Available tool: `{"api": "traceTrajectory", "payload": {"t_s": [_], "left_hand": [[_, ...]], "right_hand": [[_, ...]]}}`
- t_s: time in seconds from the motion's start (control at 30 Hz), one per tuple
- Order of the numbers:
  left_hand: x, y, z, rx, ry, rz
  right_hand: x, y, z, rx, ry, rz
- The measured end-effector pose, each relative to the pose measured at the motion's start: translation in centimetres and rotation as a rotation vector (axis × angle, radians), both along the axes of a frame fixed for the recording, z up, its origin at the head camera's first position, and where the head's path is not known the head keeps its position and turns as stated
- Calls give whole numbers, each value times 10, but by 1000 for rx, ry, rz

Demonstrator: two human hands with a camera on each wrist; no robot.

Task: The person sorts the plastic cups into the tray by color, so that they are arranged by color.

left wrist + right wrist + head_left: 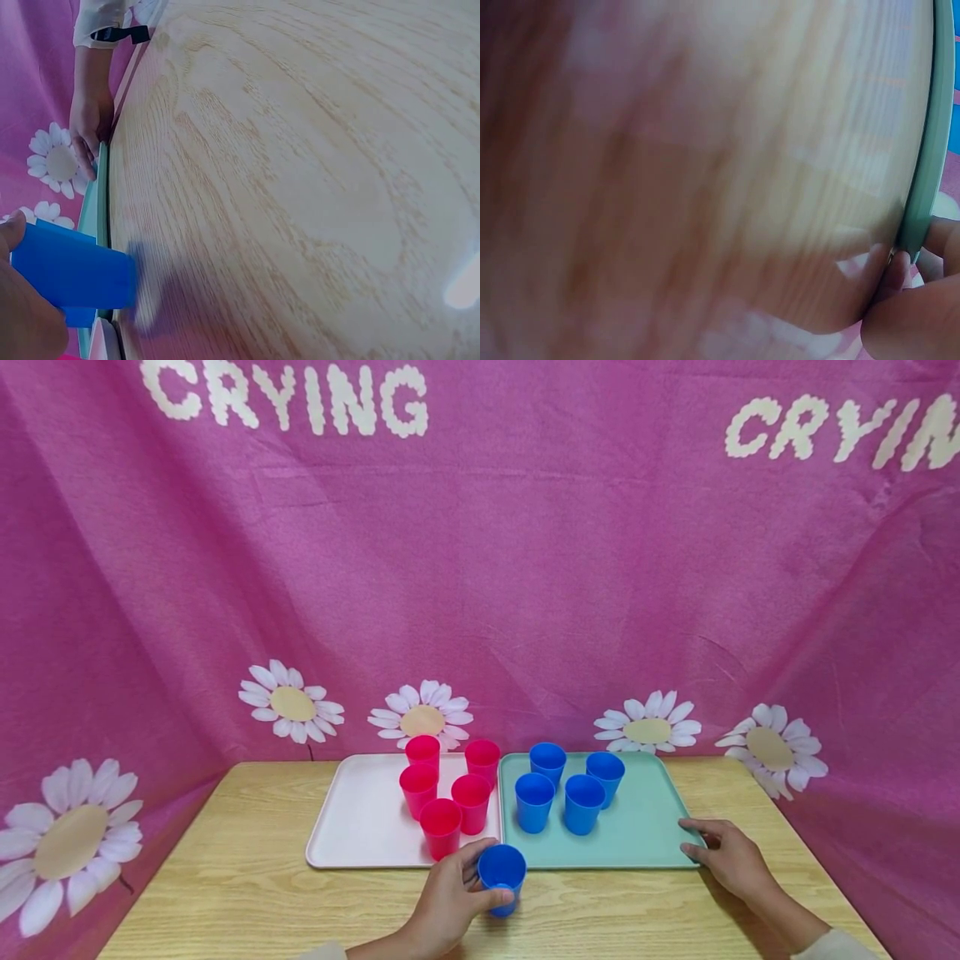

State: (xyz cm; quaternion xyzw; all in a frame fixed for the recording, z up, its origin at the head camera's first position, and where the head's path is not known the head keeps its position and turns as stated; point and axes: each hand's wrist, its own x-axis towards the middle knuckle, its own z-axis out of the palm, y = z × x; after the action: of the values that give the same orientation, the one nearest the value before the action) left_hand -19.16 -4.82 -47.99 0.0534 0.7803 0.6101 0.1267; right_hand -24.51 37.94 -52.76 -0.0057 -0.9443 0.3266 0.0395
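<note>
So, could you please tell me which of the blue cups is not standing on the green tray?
The blue cup gripped by the left hand on the bare wooden table.

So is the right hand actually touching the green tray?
Touching. In the head view the right hand rests its fingers on the green tray at its near right corner; the right wrist view shows fingertips against the rim.

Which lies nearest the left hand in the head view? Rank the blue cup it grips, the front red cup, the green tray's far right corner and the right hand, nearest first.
1. Blue cup, gripped by the left hand.
2. Front red cup, just above on the pink tray.
3. Right hand, at the green tray's near right corner.
4. Green tray's far right corner, at the back.
</note>
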Motion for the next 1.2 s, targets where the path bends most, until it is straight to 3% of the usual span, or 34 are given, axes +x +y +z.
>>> {"api": "traceTrajectory", "payload": {"t_s": [0.3,0.83,1.2], "left_hand": [[0,6,4,9,-4,6],[-5,26,6,14,48,11],[-14,44,8,32,77,21]], "right_hand": [[0,0,1,-3,-11,-1],[0,2,-2,-3,14,12],[0,2,-2,-7,23,8]]}}
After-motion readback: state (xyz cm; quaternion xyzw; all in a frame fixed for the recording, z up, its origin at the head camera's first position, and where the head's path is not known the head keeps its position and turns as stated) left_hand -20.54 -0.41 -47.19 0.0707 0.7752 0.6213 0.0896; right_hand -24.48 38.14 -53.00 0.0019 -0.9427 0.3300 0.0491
